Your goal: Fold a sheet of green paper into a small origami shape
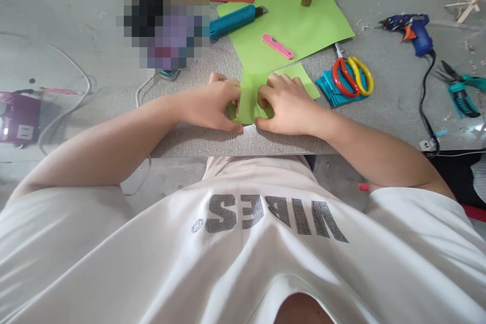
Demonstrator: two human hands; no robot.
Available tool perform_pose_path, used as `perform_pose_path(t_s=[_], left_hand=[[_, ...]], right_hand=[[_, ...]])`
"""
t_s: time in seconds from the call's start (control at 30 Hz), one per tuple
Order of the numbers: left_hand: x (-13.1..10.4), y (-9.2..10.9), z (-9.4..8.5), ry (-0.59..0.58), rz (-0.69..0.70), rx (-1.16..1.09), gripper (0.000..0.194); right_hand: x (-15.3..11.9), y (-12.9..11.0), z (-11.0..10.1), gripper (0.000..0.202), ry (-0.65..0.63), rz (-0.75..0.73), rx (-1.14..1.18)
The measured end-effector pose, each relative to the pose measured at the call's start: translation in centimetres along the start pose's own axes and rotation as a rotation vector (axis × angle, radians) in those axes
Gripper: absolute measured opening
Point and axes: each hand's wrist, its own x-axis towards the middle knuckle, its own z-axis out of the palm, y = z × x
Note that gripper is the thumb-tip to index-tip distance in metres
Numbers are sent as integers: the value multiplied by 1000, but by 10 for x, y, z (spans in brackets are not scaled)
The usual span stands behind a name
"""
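"Reading left to right at centre frame, what do I see?"

"Left hand (214, 104), curled, gripping the left side of the green paper (248, 93); right hand (289, 104), curled, gripping its right side."

"Handling?"

"Light, flexible and easily creased, I judge; best pinched gently at both side edges."

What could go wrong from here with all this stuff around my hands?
The green paper between your left hand and right hand is curled, so uneven pressure might crease it crookedly. The teal cutter lies beyond them, its tip over the larger green sheet; reaching across could mean a nick or a scratched sheet. The glue gun lies on its side at right; I can't tell if it's hot, but its nozzle might burn you.
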Motion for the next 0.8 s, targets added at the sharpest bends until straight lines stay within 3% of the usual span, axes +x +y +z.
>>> perform_pose_path(t_s=[0.27, 0.47, 0.8], left_hand=[[3, 4, 5, 4, 37, -22, 25], [1, 7, 2, 36, 3, 5, 47], [4, 0, 6, 66, 67, 135, 48]], right_hand=[[-1, 7, 5, 36, 29, -52, 25], [-1, 1, -2, 39, -10, -24, 47], [2, 4, -3, 56, 13, 1, 96]])
